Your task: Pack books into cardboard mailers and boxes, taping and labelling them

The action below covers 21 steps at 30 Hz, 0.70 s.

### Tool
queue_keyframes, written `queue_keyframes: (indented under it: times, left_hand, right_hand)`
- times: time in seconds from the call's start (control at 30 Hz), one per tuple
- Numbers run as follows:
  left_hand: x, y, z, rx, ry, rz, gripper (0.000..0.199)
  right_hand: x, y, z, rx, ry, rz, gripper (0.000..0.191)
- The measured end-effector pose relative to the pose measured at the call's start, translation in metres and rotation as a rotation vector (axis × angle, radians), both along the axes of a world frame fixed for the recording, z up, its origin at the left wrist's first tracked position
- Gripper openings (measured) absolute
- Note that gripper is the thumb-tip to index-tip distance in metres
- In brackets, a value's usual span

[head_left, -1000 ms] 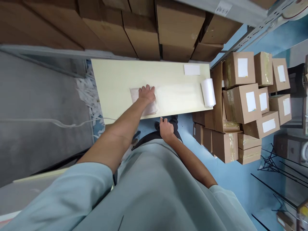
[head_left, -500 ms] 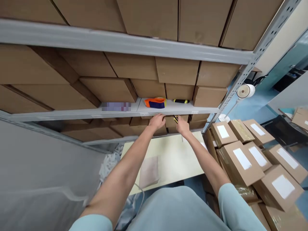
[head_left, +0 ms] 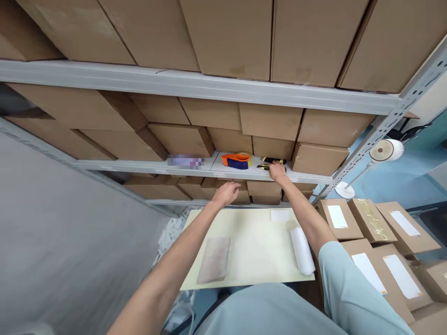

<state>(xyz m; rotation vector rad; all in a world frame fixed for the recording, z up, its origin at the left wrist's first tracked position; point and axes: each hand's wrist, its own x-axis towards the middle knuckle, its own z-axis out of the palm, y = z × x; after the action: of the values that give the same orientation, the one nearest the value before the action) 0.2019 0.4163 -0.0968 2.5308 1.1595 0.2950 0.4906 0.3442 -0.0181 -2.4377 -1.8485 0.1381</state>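
Observation:
On the shelf's front part, my right hand is closed on a yellow-and-black knife. Behind it lies another black-and-yellow cutter. An orange-and-blue tape dispenser with yellowish tape sits to the left on the same shelf. Over the far edge of the pale table, below the shelf, my left hand hangs with its fingers curled. Nothing can be made out in that hand.
A greyish flat packet, a white card and a white roll lie on the table. Labelled cartons are stacked at right, near a white fan. Brown boxes fill the rack.
My right hand has moved up to the shelf with the yellow-and-black knife. My left hand is lower relative to the shelf. The view has shifted, showing the white roll.

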Motion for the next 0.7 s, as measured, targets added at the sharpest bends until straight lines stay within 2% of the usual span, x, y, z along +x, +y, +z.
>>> queue_keyframes:
  times: [0.1, 0.17, 0.23, 0.3, 0.37, 0.43, 0.5, 0.6, 0.7]
  left_hand:
    - [-0.056, -0.01, -0.039, -0.114, 0.05, 0.164, 0.039]
    - [-0.1, -0.025, -0.074, -0.214, 0.101, 0.289, 0.04]
    - [-0.144, -0.049, -0.113, -0.329, 0.172, 0.41, 0.042]
    - [-0.183, -0.08, -0.152, -0.448, 0.255, 0.518, 0.043]
    - [-0.212, -0.112, -0.186, -0.549, 0.328, 0.607, 0.042]
    - [-0.23, -0.141, -0.213, -0.629, 0.365, 0.668, 0.038]
    - [-0.238, -0.162, -0.235, -0.693, 0.353, 0.705, 0.034]
    - [-0.242, -0.178, -0.26, -0.771, 0.26, 0.741, 0.036]
    - [-0.244, -0.183, -0.28, -0.832, 0.112, 0.764, 0.038]
  right_hand:
    - [0.001, 0.002, -0.015, 0.065, -0.002, -0.008, 0.045]
    - [-0.004, -0.002, -0.035, 0.229, 0.025, 0.002, 0.046]
    - [-0.023, -0.014, -0.068, 0.402, 0.1, 0.039, 0.046]
    - [-0.058, -0.039, -0.111, 0.445, 0.233, 0.109, 0.044]
    - [-0.11, -0.077, -0.155, 0.331, 0.405, 0.18, 0.04]
    - [-0.17, -0.121, -0.194, 0.099, 0.573, 0.209, 0.036]
    - [-0.226, -0.159, -0.225, -0.149, 0.681, 0.217, 0.034]
    - [-0.283, -0.196, -0.259, -0.393, 0.722, 0.199, 0.034]
    - [-0.311, -0.213, -0.278, -0.521, 0.673, 0.155, 0.036]
